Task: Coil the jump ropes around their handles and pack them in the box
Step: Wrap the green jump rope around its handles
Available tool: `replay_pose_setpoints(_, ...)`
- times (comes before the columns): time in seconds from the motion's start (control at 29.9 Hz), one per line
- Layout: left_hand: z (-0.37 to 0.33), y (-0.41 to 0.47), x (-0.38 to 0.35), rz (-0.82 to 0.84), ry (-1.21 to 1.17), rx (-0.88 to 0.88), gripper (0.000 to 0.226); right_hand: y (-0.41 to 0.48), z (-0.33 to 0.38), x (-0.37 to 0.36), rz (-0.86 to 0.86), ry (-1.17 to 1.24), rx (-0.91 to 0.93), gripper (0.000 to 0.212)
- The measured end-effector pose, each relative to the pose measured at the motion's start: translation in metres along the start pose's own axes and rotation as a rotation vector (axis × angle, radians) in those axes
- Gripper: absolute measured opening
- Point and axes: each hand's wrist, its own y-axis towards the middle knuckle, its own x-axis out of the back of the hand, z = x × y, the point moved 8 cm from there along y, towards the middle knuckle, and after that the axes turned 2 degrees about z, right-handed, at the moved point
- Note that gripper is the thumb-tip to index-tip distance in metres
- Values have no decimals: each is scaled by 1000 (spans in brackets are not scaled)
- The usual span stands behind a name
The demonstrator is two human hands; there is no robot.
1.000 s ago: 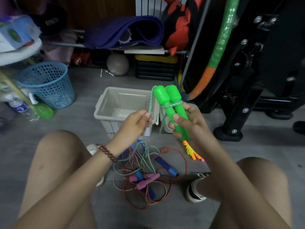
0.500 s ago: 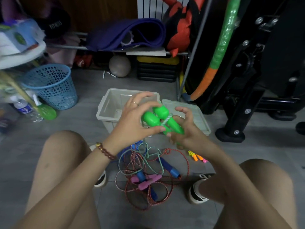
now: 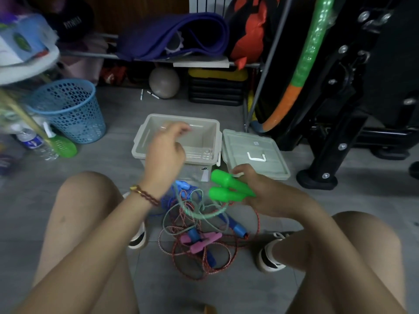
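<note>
The right hand (image 3: 263, 193) grips both green handles (image 3: 229, 189) near the lid (image 3: 247, 143). The left hand (image 3: 165, 152) hovers apart over the box (image 3: 204, 134), too blurred to tell its grip.

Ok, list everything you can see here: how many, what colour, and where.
green handles: two, green, side by side in the right hand
green rope: one, pale green, trailing from those handles to the pile
box: one, grey, open, on the floor ahead
lid: one, grey, on the floor right of the box
blue handles: at least two, blue, in the pile between the feet
pink handles: two, pink, crossed in the pile
red rope: one, red, looped around the pile
basket: one, blue, far left
ball: one, grey, under the shelf
mat: one, purple, rolled on the shelf
left hand: over the box, blurred, grip unclear
right hand: grips the green handles
</note>
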Motion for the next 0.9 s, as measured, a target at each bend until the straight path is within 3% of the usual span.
replay_pose_setpoints(0.1, 15, 14, 5, 92, -137, 10, 50, -8, 8, 13, -48, 40, 52, 54)
replay_pose_setpoints(0.2, 6, -4, -34, 423, -486, 154, 27, -11, 27, 24, -106, 358, 185, 53)
replay_pose_setpoints(0.27, 4, -18, -59, 526, -592, 240, 29, -13, 31, 27, -133, 607, 213, 54)
replay_pose_setpoints(0.37, 6, -25, -71, 422, -818, 403, 54, -13, 33, 25, -169, 845, 231, 54)
replay_pose_setpoints(0.43, -3, -29, -71, 350, -875, 404, 52, -11, 31, 28, -260, 1043, 254, 53)
replay_pose_setpoints(0.53, -19, -41, -78, 380, -725, 313, 36, -4, 27, 31, -403, 1248, 284, 44)
replay_pose_setpoints(0.63, -28, -52, -88, 529, -384, 254, 24, 1, 19, 32, -607, 954, 206, 42)
replay_pose_setpoints(0.73, -39, -58, -81, 589, 175, 80, 22, -3, 16, 37, -775, 395, 132, 49)
replay_pose_setpoints(0.83, -50, -55, -66, 565, 546, -119, 22, -1, 16, 32, -714, 82, 69, 57)
replay_pose_setpoints(0.9, -59, -52, -59, 556, 667, -253, 31, 4, 18, 25, -636, 14, 104, 61)
